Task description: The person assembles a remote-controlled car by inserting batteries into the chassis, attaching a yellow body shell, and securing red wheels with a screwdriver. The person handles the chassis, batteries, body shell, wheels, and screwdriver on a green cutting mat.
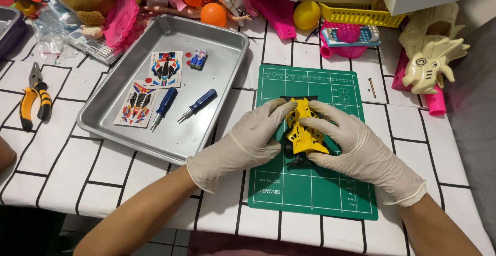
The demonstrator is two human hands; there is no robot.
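The left hand (248, 140) and the right hand (345, 145), both gloved, are closed around the yellow toy car (304, 129), which is held on the green cutting mat (310, 194). At ten o'clock, two screwdrivers (199, 104) lie in the metal tray (103, 116). The body should be pressed evenly, not forced.

Bright, even overhead light; sharp focus, soft shadows, mild glare.

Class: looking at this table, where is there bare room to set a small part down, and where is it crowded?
Free: tablecloth between pliers and tray; mat below the car; tray's right half. Crowded: the toy pile along the far edge.
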